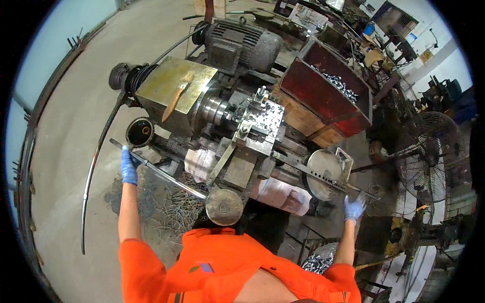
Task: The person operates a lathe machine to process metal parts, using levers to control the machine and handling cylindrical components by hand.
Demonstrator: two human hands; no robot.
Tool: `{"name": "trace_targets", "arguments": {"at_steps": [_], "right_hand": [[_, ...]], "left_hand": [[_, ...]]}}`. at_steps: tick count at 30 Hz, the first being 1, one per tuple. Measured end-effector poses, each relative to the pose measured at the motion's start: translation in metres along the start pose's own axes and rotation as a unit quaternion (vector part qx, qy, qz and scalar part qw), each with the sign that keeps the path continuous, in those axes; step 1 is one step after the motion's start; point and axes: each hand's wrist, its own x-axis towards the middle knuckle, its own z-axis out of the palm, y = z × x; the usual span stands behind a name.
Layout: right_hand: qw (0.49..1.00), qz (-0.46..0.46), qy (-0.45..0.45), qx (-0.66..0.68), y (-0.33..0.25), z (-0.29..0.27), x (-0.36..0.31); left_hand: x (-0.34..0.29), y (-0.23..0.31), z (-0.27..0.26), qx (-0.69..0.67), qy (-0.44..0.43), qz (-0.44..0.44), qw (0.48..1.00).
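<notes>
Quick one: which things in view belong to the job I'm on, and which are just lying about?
Likely part of the job:
- Long metal bar, with the left hand on it
- Bar with a row of holes, beside the right hand
- Machine spindle

Seemingly just lying about:
- Brush on the brass-coloured cover
- Tangled metal strands
- Fan

Smooth, glossy mtl bar (pixel 174 179)

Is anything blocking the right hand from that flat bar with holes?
Nothing visible is. The right hand is close by the outer end of the flat bar, though contact is unclear. The round metal plate shows farther left, not between them.
</notes>
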Motion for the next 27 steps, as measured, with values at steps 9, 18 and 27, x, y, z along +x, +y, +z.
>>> {"name": "trace_targets", "arguments": {"at_steps": [9, 18, 27], "right_hand": [[0.968, 0.080, -0.176, 0.161, 0.024, 0.017, -0.121], [0.922, 0.061, -0.180, 0.337, -0.017, 0.000, -0.130], [0.935, -0.011, -0.066, 0.348, -0.043, -0.085, -0.060]], "left_hand": [[0.021, -0.095, -0.044, 0.814, -0.150, 0.282, 0.484], [-0.040, -0.156, -0.013, 0.770, -0.004, 0.195, 0.607], [-0.010, -0.093, -0.015, 0.858, -0.193, 0.172, 0.443]]}}
